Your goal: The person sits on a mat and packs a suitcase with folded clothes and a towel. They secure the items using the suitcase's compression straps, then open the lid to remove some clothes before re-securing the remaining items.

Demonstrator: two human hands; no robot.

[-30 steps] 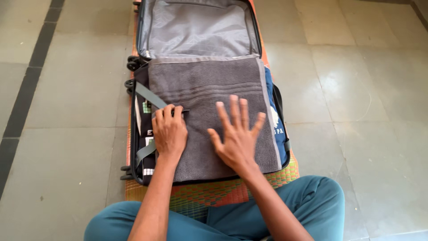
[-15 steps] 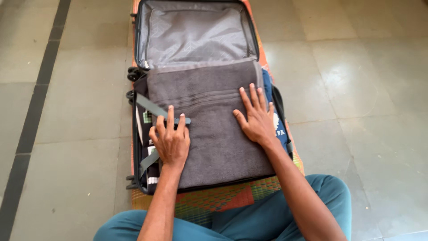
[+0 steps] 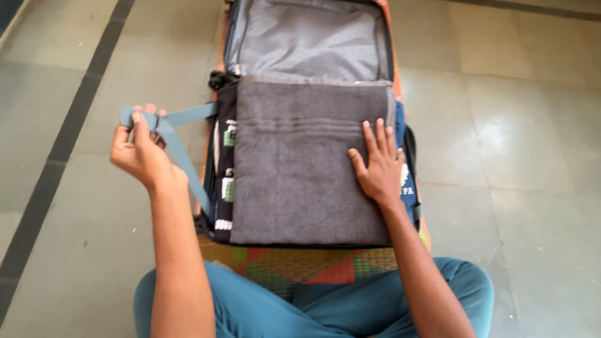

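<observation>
left hand (image 3: pixel 141 153) grips grey strap (image 3: pixel 181 134); right hand (image 3: pixel 379 166) apparently presses towel (image 3: pixel 300 169).

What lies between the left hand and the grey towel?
In the head view, the grey strap runs from the left hand back to the suitcase; then dark folded clothes lie beside the towel.

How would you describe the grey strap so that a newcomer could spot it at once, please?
Start at the open suitcase lying on the tiled floor, with a folded grey towel on top. The grey strap leaves its left edge and runs out over the floor to the left hand, the only flat band lifted clear of the case.
</observation>
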